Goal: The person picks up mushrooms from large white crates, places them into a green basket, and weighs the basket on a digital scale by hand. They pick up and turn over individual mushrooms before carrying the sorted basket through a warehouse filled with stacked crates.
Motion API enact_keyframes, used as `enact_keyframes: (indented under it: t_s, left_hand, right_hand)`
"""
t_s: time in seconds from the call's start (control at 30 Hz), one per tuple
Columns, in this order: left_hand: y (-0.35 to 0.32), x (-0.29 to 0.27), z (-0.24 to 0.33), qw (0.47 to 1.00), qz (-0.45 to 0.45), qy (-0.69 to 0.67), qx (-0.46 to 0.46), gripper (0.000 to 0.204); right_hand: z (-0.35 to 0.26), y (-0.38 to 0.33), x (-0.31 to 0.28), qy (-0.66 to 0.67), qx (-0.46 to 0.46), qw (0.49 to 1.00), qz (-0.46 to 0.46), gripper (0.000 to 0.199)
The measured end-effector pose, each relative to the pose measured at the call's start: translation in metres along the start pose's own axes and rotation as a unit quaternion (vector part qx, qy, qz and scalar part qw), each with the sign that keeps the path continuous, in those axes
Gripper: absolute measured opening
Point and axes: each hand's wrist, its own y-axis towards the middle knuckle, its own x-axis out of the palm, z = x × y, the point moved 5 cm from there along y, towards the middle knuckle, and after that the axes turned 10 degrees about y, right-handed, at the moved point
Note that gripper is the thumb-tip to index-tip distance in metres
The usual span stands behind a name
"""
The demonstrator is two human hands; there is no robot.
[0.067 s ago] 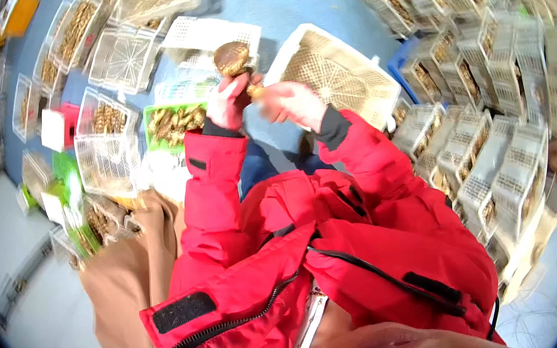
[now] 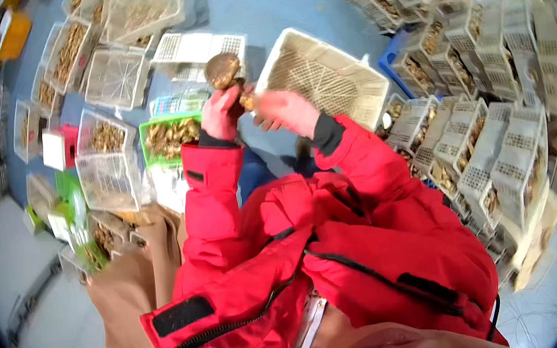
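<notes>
A mushroom with a broad brown cap (image 2: 223, 70) is up in front of me, its cap tipped toward the far side. My left hand (image 2: 220, 113) is closed round it just below the cap. Beside it, my right hand (image 2: 288, 111) pinches a tan end that looks like the mushroom's stem; its fingertips are blurred and partly hidden. Just beyond the right hand is a large white plastic crate (image 2: 333, 81) with lattice walls and nothing inside. Left of my left forearm, a green crate (image 2: 145, 146) holds several brown and yellowish mushrooms (image 2: 172, 137).
Stacked white crates of mushrooms (image 2: 460, 136) crowd the right side. More crates (image 2: 108, 172) stand at the left, near a red and white box (image 2: 60, 148). An upturned white crate (image 2: 198, 45) lies ahead. Brown cloth (image 2: 131, 285) hangs at lower left.
The view has shifted slightly, so the surroundings sit a little differently. Both hands and the mushroom appear slightly farther left, the grip unchanged.
</notes>
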Motion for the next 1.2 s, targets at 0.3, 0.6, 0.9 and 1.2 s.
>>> enact_keyframes:
  t_s: [0.3,0.6,0.9,1.2]
  left_hand:
    - [-0.001,0.189,-0.032,0.997,-0.071,-0.037,0.002,0.032]
    - [-0.031,0.374,-0.054,0.929,-0.324,0.173,0.045,0.027]
    - [-0.158,0.471,-0.169,0.817,-0.509,0.266,-0.057,0.037]
    - [-0.288,0.641,-0.271,0.676,-0.622,0.373,-0.129,0.037]
  right_hand:
    - [0.011,-0.133,-0.105,0.123,-0.074,0.984,0.104,0.027]
    - [0.006,-0.287,-0.167,0.175,-0.250,0.913,0.270,0.030]
    - [0.120,-0.471,-0.216,0.105,-0.233,0.908,0.334,0.025]
    - [0.195,-0.682,-0.262,0.210,-0.260,0.820,0.464,0.032]
